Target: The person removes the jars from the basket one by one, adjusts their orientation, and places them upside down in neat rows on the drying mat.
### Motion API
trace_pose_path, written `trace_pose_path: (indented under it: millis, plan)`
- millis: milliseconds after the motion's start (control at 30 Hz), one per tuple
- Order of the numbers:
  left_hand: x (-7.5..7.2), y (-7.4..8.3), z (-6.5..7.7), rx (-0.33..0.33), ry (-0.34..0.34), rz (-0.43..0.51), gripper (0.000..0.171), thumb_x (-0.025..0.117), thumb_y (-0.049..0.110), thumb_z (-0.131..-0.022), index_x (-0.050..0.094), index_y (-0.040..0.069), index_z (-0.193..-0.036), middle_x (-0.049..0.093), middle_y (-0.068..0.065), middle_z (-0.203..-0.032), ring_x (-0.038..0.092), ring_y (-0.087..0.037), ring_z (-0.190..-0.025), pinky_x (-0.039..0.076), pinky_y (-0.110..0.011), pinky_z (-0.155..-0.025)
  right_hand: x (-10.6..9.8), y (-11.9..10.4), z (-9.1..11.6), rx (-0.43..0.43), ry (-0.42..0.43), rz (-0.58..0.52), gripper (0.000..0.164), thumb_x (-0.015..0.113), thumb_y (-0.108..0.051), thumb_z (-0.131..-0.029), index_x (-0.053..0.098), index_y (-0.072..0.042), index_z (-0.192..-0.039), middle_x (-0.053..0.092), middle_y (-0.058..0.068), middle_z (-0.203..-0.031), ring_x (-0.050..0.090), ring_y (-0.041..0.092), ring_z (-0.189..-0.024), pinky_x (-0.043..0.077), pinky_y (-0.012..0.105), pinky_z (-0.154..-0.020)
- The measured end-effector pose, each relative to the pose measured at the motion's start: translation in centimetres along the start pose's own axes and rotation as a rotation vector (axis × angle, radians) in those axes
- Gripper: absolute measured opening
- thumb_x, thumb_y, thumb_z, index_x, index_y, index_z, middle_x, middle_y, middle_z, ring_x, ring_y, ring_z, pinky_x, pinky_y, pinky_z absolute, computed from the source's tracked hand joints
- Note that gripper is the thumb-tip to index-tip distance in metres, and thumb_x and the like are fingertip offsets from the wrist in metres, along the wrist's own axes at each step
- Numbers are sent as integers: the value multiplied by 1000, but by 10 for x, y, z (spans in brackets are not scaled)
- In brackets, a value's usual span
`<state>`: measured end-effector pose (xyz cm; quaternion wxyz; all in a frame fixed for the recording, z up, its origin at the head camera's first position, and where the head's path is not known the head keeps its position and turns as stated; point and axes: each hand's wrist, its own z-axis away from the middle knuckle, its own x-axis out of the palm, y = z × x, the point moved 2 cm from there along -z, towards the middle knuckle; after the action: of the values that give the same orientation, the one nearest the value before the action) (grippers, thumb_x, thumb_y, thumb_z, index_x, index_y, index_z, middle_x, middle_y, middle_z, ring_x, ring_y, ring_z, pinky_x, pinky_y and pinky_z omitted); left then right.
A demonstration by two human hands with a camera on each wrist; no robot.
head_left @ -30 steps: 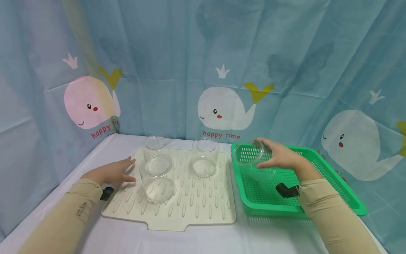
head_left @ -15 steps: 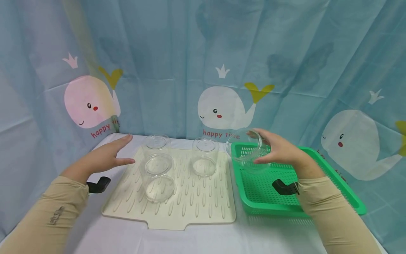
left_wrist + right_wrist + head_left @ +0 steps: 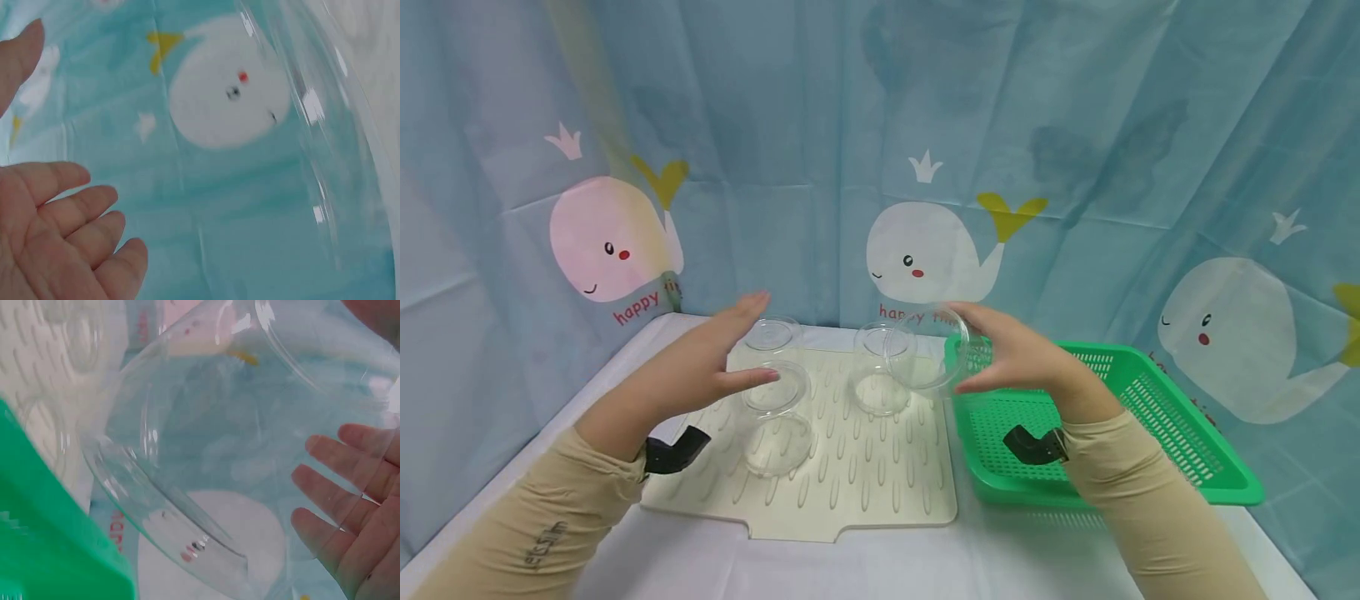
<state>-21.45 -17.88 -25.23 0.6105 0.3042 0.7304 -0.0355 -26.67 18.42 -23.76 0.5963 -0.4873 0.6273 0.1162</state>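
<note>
My right hand [image 3: 1026, 354] grips a clear plastic jar [image 3: 928, 346], fingers and thumb spread round its side. The jar is tilted, its round end facing left, and in the head view it overlaps another clear jar [image 3: 880, 396] on the cream ridged mat [image 3: 850, 517]. In the right wrist view, fingertips [image 3: 306, 481] show against the transparent wall. My left hand [image 3: 700, 367] is raised over the mat's left part, fingers straight, thumb apart, holding nothing. It partly covers the front jar [image 3: 778, 442]; a third jar [image 3: 775, 333] stands behind.
A green plastic basket [image 3: 1030, 496] with slotted walls stands right of the mat, under my right forearm. White cloth [image 3: 895, 567] covers the table. Behind it hangs a blue curtain [image 3: 790, 167] printed with whales.
My right hand has lifted the jar from over the basket and moved it left towards the mat. My left hand has risen and shifted right, in front of the left jars.
</note>
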Motion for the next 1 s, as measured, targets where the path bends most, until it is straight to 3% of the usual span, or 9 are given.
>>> trace_pose_path:
  millis: [233, 433, 733, 1000]
  plan:
    - [17, 45, -3, 159, 31, 14, 100, 58, 62, -77, 9, 11, -148, 11, -3, -153, 14, -23, -139, 23, -46, -108, 18, -18, -14, -32, -37, 65, 93, 81, -42, -64, 33, -20, -141, 37, -6, -141, 34, 13, -129, 33, 41, -103]
    - [40, 74, -5, 294, 84, 0, 101, 61, 60, -75, 13, 9, -147, 14, -3, -152, 23, -20, -137, 32, -40, -105, 32, -33, -18, -17, -82, 22, 96, 82, -41, -64, 32, -17, -142, 38, -6, -140, 36, 12, -127, 34, 40, -103]
    - [61, 80, -10, 296, 125, 66, 103, 70, 51, -73, 13, 7, -147, 17, -5, -152, 24, -18, -136, 33, -37, -105, 46, -37, -20, -65, -126, 12, 96, 79, -46, -65, 31, -15, -142, 35, -4, -143, 32, 10, -129, 34, 38, -104]
    - [66, 79, -12, 266, 164, 96, 105, 75, 52, -66, 23, 6, -145, 29, -2, -146, 34, -17, -131, 37, -34, -102, 49, -34, -20, -55, -152, 38, 97, 79, -48, -65, 31, -16, -142, 35, -8, -142, 31, 9, -129, 32, 36, -105]
